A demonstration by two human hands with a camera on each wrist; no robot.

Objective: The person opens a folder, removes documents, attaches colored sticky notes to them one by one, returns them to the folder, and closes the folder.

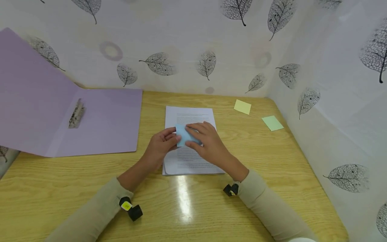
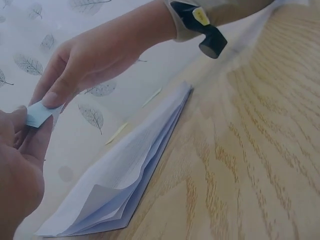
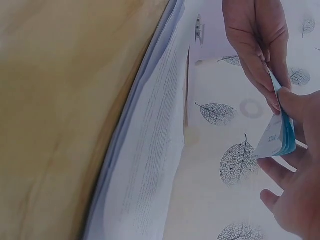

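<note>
Both hands hold a small pad of light blue sticky notes [image 1: 182,132] above a stack of printed paper [image 1: 196,163]. My left hand [image 1: 158,147] pinches the pad's left edge, its thumb on the upper face. From the other side my right hand [image 1: 210,143] grips the right part, and in the right wrist view its thumb presses the pad while other fingers lie behind. That view shows the pad [image 3: 276,140] edge-on, with several sheets slightly fanned and faint print on one face. In the left wrist view the paper stack [image 2: 125,172] has a lifted corner.
An open lilac folder [image 1: 112,121] with a metal clip [image 1: 77,114] lies at the left, its cover raised. Yellow [image 1: 242,107] and green [image 1: 272,123] sticky notes lie at the back right of the wooden table [image 1: 145,215]. Leaf-patterned walls [image 1: 181,40] border the back and right.
</note>
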